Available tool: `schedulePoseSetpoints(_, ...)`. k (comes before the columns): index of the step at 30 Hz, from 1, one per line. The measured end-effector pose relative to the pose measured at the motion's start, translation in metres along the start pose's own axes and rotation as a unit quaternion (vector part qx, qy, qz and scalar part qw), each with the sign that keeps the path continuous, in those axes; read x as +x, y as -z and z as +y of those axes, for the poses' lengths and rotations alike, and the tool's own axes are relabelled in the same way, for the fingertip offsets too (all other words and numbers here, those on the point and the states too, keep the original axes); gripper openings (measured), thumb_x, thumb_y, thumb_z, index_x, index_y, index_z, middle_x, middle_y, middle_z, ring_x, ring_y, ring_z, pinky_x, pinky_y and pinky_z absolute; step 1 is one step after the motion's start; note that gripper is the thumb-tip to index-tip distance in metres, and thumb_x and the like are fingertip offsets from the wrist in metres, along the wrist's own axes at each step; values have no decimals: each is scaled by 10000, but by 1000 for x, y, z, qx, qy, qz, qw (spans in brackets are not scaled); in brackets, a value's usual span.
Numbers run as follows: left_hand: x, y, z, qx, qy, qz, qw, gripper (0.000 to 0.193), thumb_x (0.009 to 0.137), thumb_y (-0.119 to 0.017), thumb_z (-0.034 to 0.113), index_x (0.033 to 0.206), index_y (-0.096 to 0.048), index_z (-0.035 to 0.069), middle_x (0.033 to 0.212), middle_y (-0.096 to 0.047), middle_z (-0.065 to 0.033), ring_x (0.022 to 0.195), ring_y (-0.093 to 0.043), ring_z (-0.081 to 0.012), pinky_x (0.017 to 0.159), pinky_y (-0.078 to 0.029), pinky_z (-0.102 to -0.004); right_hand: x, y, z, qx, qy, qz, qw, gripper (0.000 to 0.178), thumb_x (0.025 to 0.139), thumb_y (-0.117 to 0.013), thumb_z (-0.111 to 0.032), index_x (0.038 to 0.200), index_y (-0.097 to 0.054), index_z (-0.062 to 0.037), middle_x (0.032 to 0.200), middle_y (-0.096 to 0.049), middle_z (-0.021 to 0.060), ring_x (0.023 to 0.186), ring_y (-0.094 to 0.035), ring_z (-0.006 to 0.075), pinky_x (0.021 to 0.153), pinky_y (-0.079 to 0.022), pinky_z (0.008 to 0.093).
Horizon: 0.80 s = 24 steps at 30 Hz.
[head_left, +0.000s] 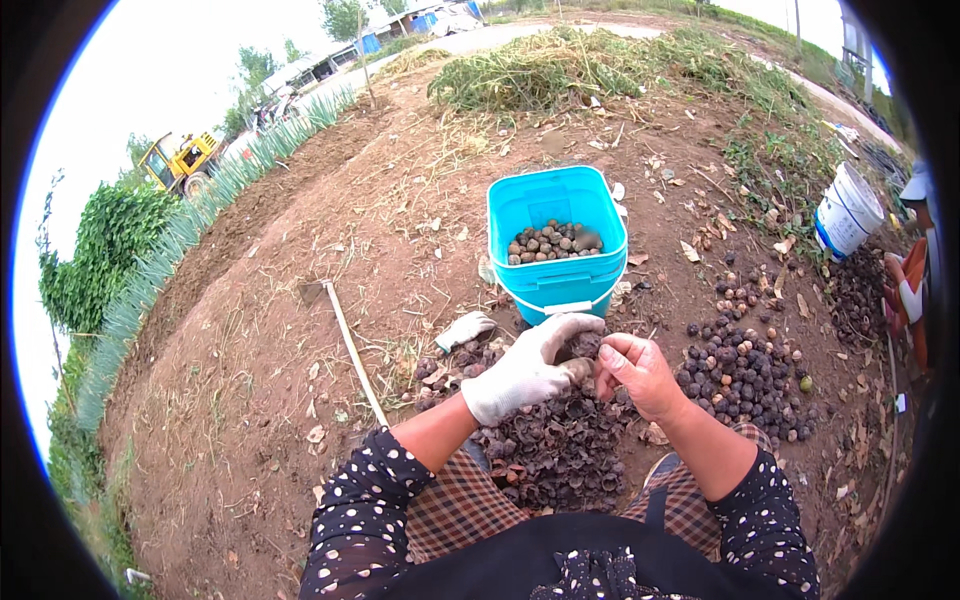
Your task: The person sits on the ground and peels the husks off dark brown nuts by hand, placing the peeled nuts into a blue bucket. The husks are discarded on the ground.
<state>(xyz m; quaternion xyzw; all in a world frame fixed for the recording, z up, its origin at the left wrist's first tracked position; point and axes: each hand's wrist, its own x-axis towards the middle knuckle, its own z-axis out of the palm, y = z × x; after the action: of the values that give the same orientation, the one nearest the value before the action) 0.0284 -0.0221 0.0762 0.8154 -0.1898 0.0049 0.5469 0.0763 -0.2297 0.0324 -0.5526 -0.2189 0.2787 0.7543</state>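
Observation:
My left hand (522, 374), in a whitish work glove, is closed round a dark-husked walnut (584, 346). My bare right hand (642, 380) pinches at the right side of the same walnut, its fingertips partly hidden. Below both hands, between my legs, lies a heap of dark, torn walnut husks (565, 455). Just beyond them stands a turquoise square bucket (560, 285) with its handle hanging in front. Brown walnuts (548, 242) cover its bottom. To the right spreads a pile of blackened walnuts (745, 385), a few paler or greenish.
An empty-looking glove (466, 330) lies left of the bucket, near a long-handled hoe (354, 352). At the far right are a tilted white bucket (850, 210) and another person (914, 275). Dried plants (550, 75) are heaped behind; a yellow vehicle (184, 163) stands far left.

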Motion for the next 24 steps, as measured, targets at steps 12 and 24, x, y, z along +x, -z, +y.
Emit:
schedulePoseSetpoints(12, -6, 15, 11, 216, -100, -119, 964, 557, 841, -801, 300, 1294, -601, 46, 1104, -672, -167, 1016, -680, -335, 856, -540, -403, -1, 18, 6, 102, -132, -176, 970, 239, 1025, -548, -190, 1135, -611, 13, 896, -699, 125, 691, -708, 216, 653, -574, 330)
schedulePoseSetpoints(24, -6, -2, 2, 386, -153, -91, 905, 619, 797, -806, 348, 1301, -573, 75, 869, -615, -111, 750, -664, -312, 599, -518, -415, -3, 13, 9, 83, -147, -110, 980, 247, 897, -469, -42, 1084, -617, 23, 789, -636, 92, 494, -599, 158, 568, -587, 363)
